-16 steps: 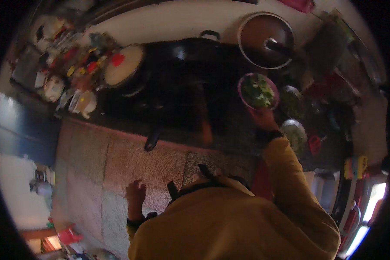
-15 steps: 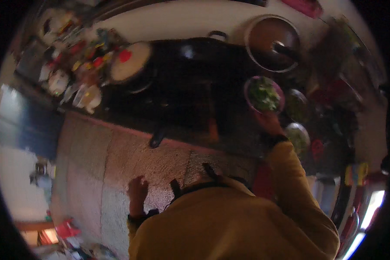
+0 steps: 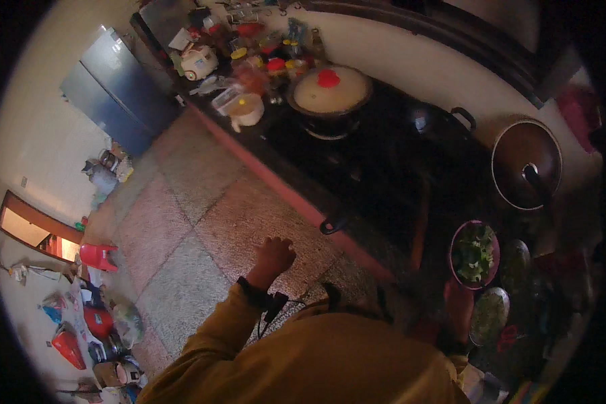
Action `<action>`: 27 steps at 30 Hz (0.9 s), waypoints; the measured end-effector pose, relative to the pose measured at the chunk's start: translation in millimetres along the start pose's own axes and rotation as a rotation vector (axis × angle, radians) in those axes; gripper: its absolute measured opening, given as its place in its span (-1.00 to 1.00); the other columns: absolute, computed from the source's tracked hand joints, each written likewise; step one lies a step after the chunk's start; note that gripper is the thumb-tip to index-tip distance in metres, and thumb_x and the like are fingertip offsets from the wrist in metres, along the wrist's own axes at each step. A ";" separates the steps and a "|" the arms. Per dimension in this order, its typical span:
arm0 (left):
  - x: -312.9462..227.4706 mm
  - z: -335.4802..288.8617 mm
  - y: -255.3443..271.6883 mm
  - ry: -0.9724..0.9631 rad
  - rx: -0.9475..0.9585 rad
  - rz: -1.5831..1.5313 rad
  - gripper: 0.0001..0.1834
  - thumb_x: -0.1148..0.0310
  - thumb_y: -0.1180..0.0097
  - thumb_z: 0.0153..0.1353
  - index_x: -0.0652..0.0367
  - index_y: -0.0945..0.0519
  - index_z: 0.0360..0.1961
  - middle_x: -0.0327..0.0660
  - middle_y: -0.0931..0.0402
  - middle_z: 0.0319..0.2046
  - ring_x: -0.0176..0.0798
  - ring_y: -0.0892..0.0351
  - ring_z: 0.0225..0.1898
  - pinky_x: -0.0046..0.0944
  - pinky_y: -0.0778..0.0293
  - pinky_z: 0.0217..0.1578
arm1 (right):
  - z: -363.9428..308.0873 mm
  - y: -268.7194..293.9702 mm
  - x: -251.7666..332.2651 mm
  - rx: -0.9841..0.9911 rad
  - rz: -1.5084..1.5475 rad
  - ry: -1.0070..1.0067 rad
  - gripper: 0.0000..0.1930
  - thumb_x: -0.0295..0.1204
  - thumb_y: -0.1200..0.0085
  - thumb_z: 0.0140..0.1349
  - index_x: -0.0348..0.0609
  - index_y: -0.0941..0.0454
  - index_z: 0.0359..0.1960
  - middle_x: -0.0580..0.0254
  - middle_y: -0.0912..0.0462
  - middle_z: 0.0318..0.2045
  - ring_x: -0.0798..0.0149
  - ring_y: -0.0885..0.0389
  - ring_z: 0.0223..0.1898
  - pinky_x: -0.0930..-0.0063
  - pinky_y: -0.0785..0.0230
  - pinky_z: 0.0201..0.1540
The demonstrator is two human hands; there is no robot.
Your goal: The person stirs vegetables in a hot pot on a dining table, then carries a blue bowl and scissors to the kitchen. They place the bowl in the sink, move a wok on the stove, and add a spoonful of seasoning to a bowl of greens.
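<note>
Over the floor, left of the counter, my left hand [image 3: 275, 259] hangs with nothing in it, its fingers loosely bent and the thumb apart. At the lower right, my right hand [image 3: 458, 306] grips the near rim of a pink-edged bowl [image 3: 455, 277]; shadow hides the fingertips. Chopped green leaves [image 3: 477, 253] lie inside the bowl. Close beside it are an oval metal dish [image 3: 489, 316] and a second, darker dish [image 3: 515, 266]. On the counter behind, a black wok [image 3: 438, 131] sits on the dark stove.
A pot with a red-knobbed lid [image 3: 330, 91] stands farther left, near jars [image 3: 276, 65] and a rice cooker [image 3: 198, 62]. A large round lid [image 3: 526, 163] leans against the wall. A black handle [image 3: 332, 224] juts over the counter edge. The fridge [image 3: 118, 91] stands far left.
My view has swung left, bringing the fridge and more floor into sight. The bowl of greens, with my right hand at its rim, has come closer to the metal dishes.
</note>
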State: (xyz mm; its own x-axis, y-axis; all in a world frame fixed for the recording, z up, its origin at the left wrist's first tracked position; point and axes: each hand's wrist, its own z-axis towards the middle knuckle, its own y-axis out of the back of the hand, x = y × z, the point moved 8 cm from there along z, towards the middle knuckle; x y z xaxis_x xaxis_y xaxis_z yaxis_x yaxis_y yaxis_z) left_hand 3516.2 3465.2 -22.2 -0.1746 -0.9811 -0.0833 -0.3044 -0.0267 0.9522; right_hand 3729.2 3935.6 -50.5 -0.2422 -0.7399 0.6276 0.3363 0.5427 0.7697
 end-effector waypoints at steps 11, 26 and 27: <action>194.4 224.1 61.7 0.045 -0.217 -0.756 -0.60 0.28 -0.11 -0.01 0.16 -0.46 -0.11 0.01 -0.48 -0.39 -0.06 -0.49 -0.33 -0.14 -0.44 -0.31 | -81.5 -134.9 -71.9 0.353 0.317 -0.554 -0.82 -0.31 0.09 0.13 -0.09 -0.48 -0.31 0.12 -0.47 -0.23 0.13 -0.47 -0.29 0.31 -0.34 -0.38; 278.9 431.2 89.4 -0.235 0.107 -1.319 -0.60 0.41 -0.13 0.02 0.15 -0.31 -0.10 -0.22 -0.31 -0.27 -0.35 -0.38 -0.38 -0.41 -0.41 -0.39 | -62.5 -266.2 44.5 0.423 0.369 -1.038 -0.81 -0.31 0.11 0.13 -0.07 -0.47 -0.28 0.17 -0.49 -0.37 0.23 -0.48 -0.40 0.36 -0.34 -0.46; 283.3 435.6 79.8 -0.083 0.228 -1.496 -0.59 0.45 -0.12 0.02 0.15 -0.30 -0.09 -0.22 -0.31 -0.26 -0.35 -0.38 -0.38 -0.41 -0.41 -0.37 | -62.1 -268.9 48.1 0.421 0.378 -1.049 -0.81 -0.31 0.11 0.13 -0.07 -0.47 -0.28 0.18 -0.49 -0.37 0.24 -0.48 -0.40 0.36 -0.34 -0.46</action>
State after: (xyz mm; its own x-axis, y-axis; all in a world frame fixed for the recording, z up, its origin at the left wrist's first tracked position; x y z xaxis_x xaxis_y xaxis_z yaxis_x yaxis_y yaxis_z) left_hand 3034.5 3268.7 -97.9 0.3692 -0.0655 -0.9270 -0.3771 -0.9222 -0.0851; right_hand 3683.7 3729.4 -234.5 -0.8838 0.0745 0.4619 0.2686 0.8891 0.3706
